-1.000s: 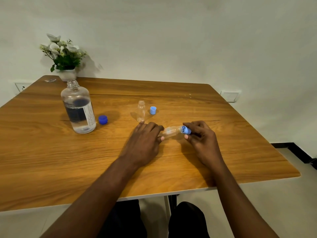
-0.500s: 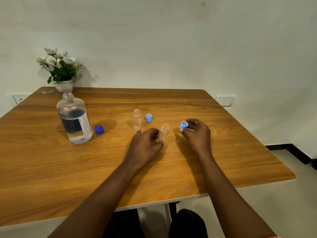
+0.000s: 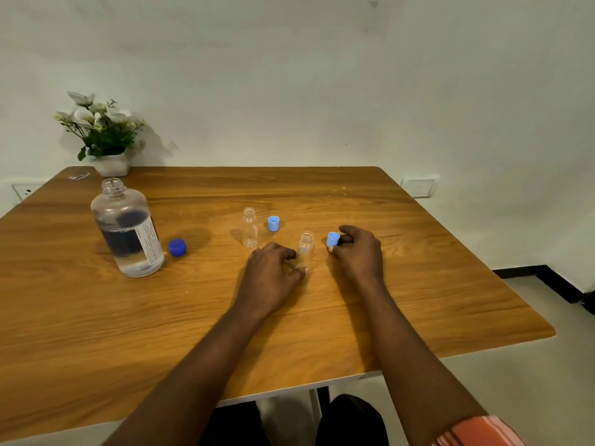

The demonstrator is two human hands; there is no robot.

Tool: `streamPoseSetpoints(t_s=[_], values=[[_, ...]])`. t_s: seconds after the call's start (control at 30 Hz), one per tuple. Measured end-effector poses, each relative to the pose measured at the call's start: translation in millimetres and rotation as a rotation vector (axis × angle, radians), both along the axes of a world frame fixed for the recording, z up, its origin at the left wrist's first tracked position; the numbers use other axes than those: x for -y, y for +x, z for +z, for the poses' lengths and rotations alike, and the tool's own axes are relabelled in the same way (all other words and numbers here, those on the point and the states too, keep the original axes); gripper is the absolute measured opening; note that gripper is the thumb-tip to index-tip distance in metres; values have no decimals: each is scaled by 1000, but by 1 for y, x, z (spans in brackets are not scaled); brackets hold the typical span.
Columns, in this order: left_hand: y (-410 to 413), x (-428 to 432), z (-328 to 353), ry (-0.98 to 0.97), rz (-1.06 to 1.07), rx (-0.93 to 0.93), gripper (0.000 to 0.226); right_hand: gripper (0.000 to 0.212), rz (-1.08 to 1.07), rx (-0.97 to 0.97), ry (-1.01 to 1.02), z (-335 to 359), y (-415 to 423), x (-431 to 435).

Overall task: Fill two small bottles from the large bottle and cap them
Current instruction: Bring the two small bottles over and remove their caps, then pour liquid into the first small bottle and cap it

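A large clear bottle, uncapped and partly full of liquid, stands on the left of the wooden table. Its dark blue cap lies beside it. An empty small bottle stands upright in the middle, with a light blue cap just to its right. My left hand grips the base of a second small bottle, upright and uncapped. To its right, my right hand pinches that bottle's light blue cap close to the tabletop.
A white pot of artificial flowers stands at the far left corner by the wall. A small scrap lies near it. The table's near edge is just in front of my knees.
The second small bottle lay on its side with the cap on. My right hand took the cap off and moved right. My left hand stood the bottle upright.
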State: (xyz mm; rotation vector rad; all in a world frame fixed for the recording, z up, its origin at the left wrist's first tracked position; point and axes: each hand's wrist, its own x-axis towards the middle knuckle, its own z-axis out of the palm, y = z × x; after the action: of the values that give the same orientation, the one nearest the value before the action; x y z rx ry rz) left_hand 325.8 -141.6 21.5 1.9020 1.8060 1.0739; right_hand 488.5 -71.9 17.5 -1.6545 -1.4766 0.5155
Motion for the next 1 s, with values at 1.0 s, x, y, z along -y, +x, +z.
streamPoseSetpoints(t_s=[1.0], values=[[-58,56,-3,79,177,158,31,34,244,-48,57,-1,-68,77]])
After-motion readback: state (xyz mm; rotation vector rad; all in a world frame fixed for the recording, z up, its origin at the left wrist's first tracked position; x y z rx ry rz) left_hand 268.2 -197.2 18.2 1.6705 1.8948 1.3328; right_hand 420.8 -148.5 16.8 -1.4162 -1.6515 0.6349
